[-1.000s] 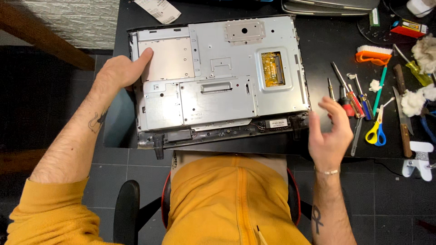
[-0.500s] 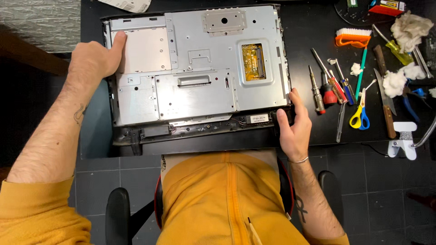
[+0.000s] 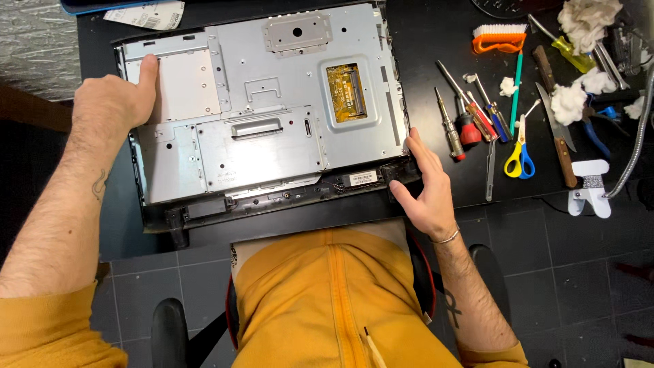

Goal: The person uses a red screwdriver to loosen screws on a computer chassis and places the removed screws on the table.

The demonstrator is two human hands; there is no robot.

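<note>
Fingertip first, the left hand (image 3: 112, 102) presses its thumb flat on the pale square plate at the upper left of an opened all-in-one computer (image 3: 266, 109), the other fingers curled around the chassis edge. At the opposite corner, the right hand (image 3: 426, 184) grips the lower right rim of the dark bezel, fingers spread along the side and thumb tucked under the front lip. The machine lies face down on a black workbench (image 3: 436, 41), its near edge overhanging the person's lap, tilted slightly askew. Its rear cover is already off, baring the silver metal shielding and a small window onto a gold circuit board (image 3: 346, 90); the shielding itself remains in place, though whether its screws are still in cannot be made out from this height. To the right, within reach, lie screwdrivers (image 3: 463, 123), yellow-and-blue scissors (image 3: 518, 157), a wooden-handled knife (image 3: 555, 129), an orange brush (image 3: 501, 37) and wads of white cloth (image 3: 586, 20).
</note>
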